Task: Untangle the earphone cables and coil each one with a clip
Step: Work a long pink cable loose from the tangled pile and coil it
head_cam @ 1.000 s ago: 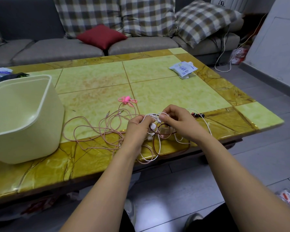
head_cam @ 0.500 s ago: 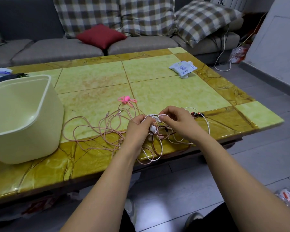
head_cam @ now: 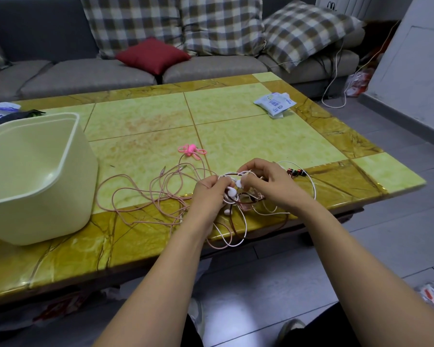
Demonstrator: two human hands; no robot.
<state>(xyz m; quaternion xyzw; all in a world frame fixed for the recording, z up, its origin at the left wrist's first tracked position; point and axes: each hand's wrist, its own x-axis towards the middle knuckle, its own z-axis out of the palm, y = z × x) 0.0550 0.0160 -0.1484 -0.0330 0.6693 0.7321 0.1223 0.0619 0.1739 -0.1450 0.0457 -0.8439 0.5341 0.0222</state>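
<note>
A tangle of earphone cables lies near the front edge of the yellow-green table point(head_cam: 236, 131). The pink cable point(head_cam: 135, 196) sprawls in loops to the left. A white cable point(head_cam: 238, 231) and a dark red cable point(head_cam: 251, 200) knot together between my hands and hang over the edge. My left hand point(head_cam: 207, 194) and my right hand point(head_cam: 266, 181) both pinch the white cable by its white earbuds point(head_cam: 232, 192). A red-and-black earbud point(head_cam: 296, 172) lies just right of my right hand. Pink clips point(head_cam: 191, 150) rest behind the tangle.
A cream plastic tub point(head_cam: 35, 176) stands on the table's left side. A white-blue packet point(head_cam: 274, 103) lies at the far right. A grey sofa point(head_cam: 85, 71) with checked cushions and a red pillow runs behind the table. The floor is grey.
My hands have closed in slightly and shifted the white earbuds and cable between the fingers. The pink cable has stayed where it was.
</note>
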